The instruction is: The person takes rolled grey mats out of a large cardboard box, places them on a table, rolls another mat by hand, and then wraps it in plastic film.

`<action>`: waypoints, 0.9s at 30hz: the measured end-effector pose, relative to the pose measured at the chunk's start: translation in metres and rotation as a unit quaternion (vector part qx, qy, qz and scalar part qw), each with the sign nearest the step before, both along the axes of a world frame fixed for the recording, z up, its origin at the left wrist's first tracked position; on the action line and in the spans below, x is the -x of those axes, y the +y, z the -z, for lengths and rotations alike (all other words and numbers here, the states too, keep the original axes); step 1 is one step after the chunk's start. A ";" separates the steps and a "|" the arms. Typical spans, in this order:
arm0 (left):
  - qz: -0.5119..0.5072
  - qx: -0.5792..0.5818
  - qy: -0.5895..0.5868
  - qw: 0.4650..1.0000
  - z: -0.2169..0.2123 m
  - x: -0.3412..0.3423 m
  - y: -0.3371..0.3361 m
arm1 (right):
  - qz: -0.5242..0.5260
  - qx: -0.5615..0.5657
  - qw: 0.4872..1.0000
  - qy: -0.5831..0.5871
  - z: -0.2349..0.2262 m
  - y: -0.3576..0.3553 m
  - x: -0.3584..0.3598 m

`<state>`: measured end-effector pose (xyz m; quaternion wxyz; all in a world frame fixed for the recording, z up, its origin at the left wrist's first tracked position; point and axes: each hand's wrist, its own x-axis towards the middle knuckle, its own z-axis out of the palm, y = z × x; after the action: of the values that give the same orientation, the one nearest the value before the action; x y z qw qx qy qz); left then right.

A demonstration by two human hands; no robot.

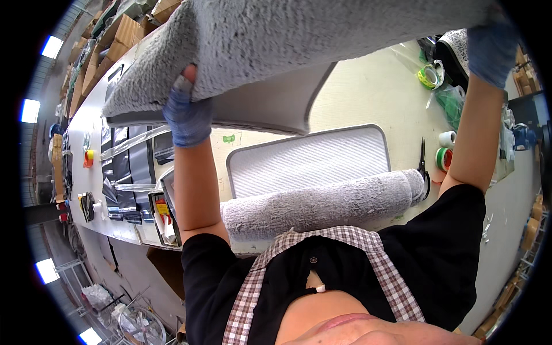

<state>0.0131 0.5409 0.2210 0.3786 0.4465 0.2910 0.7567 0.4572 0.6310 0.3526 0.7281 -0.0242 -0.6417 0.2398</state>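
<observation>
A long pale worktable (pixel 368 92) runs under you in a workshop with stacked cardboard boxes (pixel 123 34) along its far edge. Your left hand (pixel 187 112), in a blue glove, is clamped on the near edge of a grey fluffy mat (pixel 299 40), thumb on the pile side and fingers underneath against its smooth grey backing. Your right hand (pixel 491 49), also gloved in blue, grips the same mat at its other end, fingers closed over the edge. The mat hangs lifted between both hands, above the table and tilted toward you. Directly below your grip lies a flat mat with a ribbed white backing (pixel 307 161), and nearer you a rolled grey fluffy mat (pixel 322 204) rests along the table edge. Just beside your right forearm sit black scissors (pixel 424 161) and tape rolls (pixel 444 150). Beyond your left hand, dark plastic-wrapped packages (pixel 129 161) lie on the table.
</observation>
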 end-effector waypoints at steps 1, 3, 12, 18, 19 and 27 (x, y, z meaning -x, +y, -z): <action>0.004 0.041 -0.042 0.998 -0.016 -0.010 0.005 | 0.017 0.058 0.998 -0.014 0.006 0.004 -0.001; 0.001 0.075 -0.101 0.992 -0.047 -0.017 0.015 | 0.107 0.284 0.952 0.035 0.022 0.013 -0.001; -0.043 -0.106 0.004 0.993 -0.187 -0.026 -0.030 | -0.422 0.723 0.548 0.001 0.114 -0.053 0.014; -0.181 -0.056 0.074 0.979 -0.230 -0.014 -0.005 | -0.312 0.711 0.630 -0.006 0.138 -0.043 -0.031; -0.196 -0.042 0.077 0.977 -0.233 -0.013 -0.002 | -0.281 0.700 0.656 -0.013 0.131 -0.038 -0.041; 0.117 0.043 -0.067 0.990 -0.208 -0.023 -0.024 | -0.135 0.582 0.801 -0.046 0.046 -0.003 -0.076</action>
<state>0.0362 0.5166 0.4286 0.5023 0.4094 0.2430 0.7218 0.5332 0.6283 0.3061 0.5069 -0.3676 -0.4108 0.6627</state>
